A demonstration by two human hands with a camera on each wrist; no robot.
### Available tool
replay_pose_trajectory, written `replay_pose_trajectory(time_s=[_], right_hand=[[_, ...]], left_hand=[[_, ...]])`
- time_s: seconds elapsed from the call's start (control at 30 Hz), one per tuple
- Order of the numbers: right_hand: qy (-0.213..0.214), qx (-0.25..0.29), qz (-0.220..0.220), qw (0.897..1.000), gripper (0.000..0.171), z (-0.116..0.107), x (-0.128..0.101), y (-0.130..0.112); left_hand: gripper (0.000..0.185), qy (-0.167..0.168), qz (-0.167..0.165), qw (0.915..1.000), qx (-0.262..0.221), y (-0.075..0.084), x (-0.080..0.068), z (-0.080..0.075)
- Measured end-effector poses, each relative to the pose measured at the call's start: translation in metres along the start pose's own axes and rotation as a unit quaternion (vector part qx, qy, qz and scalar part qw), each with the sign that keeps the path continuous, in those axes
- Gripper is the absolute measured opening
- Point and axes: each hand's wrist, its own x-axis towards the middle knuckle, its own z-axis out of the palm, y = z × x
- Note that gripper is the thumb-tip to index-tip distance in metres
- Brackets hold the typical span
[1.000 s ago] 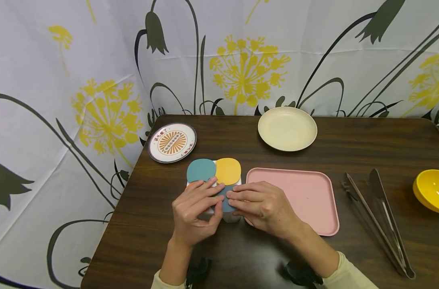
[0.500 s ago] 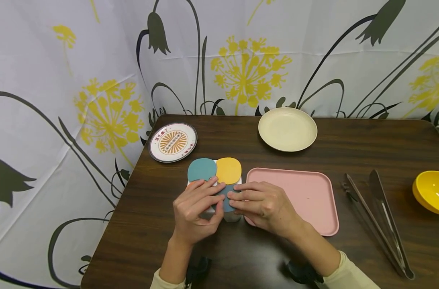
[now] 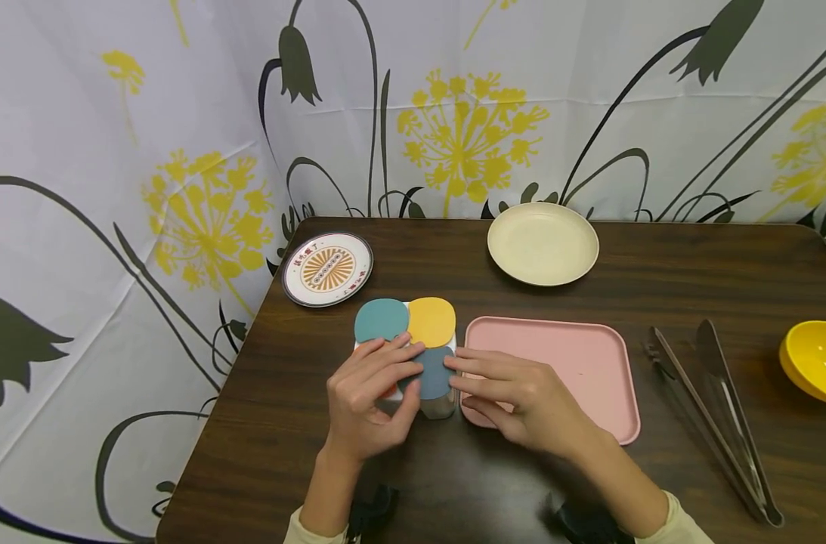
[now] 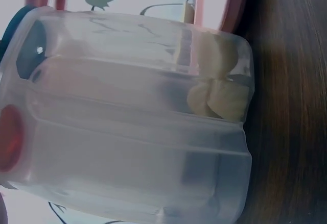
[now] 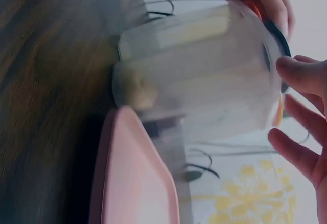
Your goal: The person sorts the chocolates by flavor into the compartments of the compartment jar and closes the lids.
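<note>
A clear plastic storage container (image 4: 122, 117) with several compartments stands upright on the table. Its coloured lids include a teal lid (image 3: 380, 320), a yellow lid (image 3: 432, 323), a blue lid (image 3: 434, 374) and a red one (image 4: 10, 138). Pale chunky pieces (image 4: 219, 99) lie at the bottom of one compartment; their kind is unclear. My left hand (image 3: 368, 397) rests on the lids with fingers extended, covering most of the red one. My right hand (image 3: 531, 397) has its fingertips at the blue lid's right edge, fingers spread and holding nothing.
Right of the container lies a pink tray (image 3: 569, 370). Behind are a patterned plate (image 3: 327, 270) and a cream plate (image 3: 543, 244). Metal tongs (image 3: 722, 431) and a yellow bowl (image 3: 821, 363) are at the right. A floral curtain (image 3: 358, 151) hangs beyond the wooden table (image 3: 270, 453).
My right hand has drawn back to the right from the top of the blue lid, uncovering more of it. My left hand stays in place.
</note>
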Motion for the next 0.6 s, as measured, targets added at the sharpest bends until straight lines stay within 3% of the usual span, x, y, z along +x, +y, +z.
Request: replay_pose_trajectory(time_s=[0.13, 0.27, 0.5, 0.6], right_hand=[[-0.013, -0.024, 0.045, 0.999, 0.036, -0.014, -0.013, 0.007], [-0.038, -0.078, 0.113, 0.99, 0.042, -0.039, -0.027, 0.017], [-0.041, -0.16, 0.213, 0.963, 0.053, -0.09, -0.044, 0.032], [-0.069, -0.18, 0.243, 0.951, 0.056, -0.105, -0.049, 0.038]], left_hand=[[0.017, -0.017, -0.029, 0.9994, -0.011, 0.002, 0.001, -0.004], [0.02, -0.056, -0.064, 0.9963, -0.013, 0.006, 0.001, -0.01], [0.031, -0.15, -0.092, 0.9842, 0.02, 0.011, 0.013, -0.021], [0.039, -0.187, -0.103, 0.975, 0.06, 0.007, 0.022, -0.024]])
